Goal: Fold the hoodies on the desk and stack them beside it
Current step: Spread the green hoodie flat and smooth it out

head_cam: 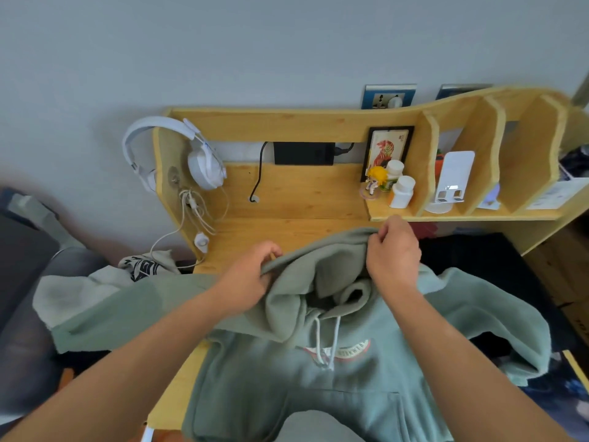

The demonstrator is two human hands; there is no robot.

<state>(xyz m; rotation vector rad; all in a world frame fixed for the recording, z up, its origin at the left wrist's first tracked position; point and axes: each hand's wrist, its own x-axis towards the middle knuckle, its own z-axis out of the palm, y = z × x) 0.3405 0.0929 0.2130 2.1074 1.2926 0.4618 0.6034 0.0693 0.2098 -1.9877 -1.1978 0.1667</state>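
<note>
A sage-green hoodie (318,384) lies face up on the wooden desk (287,231), its sleeves spread left and right over the desk edges. Its hood (322,272) is bunched and raised at the far end. My left hand (251,275) grips the hood's left edge. My right hand (393,250) pinches the hood's top right edge. White drawstrings hang over a chest logo. A white hoodie with black print (140,269) lies crumpled off the desk's left side, partly under the green sleeve.
White headphones (197,154) and cables hang on the desk's left panel. A shelf holds a framed picture (387,148), a small figure, two white bottles (401,189) and a white stand. A dark mat (497,260) covers the desk's right. A grey seat is at left.
</note>
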